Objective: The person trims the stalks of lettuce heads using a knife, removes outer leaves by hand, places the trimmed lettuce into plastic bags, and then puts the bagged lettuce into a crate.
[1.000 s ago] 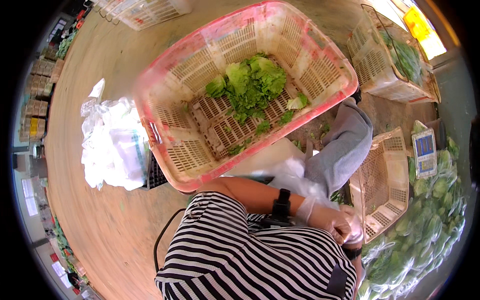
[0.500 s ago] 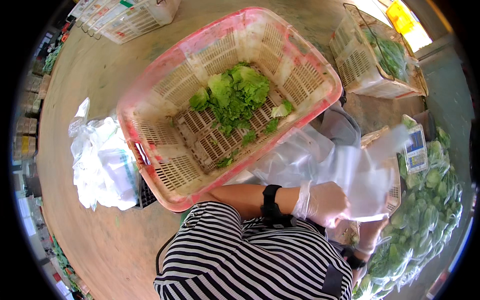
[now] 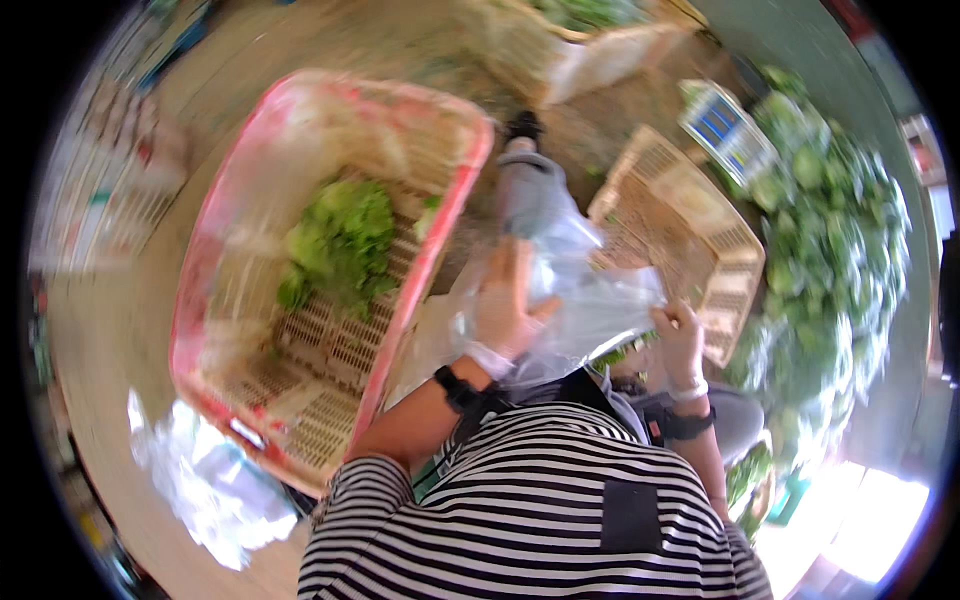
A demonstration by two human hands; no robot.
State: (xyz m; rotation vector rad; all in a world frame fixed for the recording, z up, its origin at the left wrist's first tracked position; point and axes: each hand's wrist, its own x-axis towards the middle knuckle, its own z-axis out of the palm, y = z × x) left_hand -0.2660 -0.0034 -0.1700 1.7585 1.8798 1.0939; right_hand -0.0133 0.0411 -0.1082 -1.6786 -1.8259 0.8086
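My left hand point(image 3: 510, 310), blurred in a thin translucent glove, lies across a clear plastic bag point(image 3: 590, 315) with fingers stretched out. My right hand point(image 3: 682, 350), also gloved, pinches the bag's right edge. The bag spreads over my lap and part of my grey-trousered leg point(image 3: 530, 190). Just left is a dirty white plastic crate with a red rim point(image 3: 455, 185), holding loose green lettuce point(image 3: 340, 235). Right of my hands sits a cream perforated basket point(image 3: 730, 240) on the brownish floor.
Bagged leafy greens point(image 3: 820, 250) are piled at the right beside a scale-like device point(image 3: 725, 130). Another crate of greens point(image 3: 590, 55) stands ahead. White plastic bags point(image 3: 210, 480) lie at the lower left; stacked white crates point(image 3: 110, 200) stand at the upper left.
My view has swung right, so the crate sits further left. My left hand has moved forward and spread over the bag; my right hand now holds its edge out to the right.
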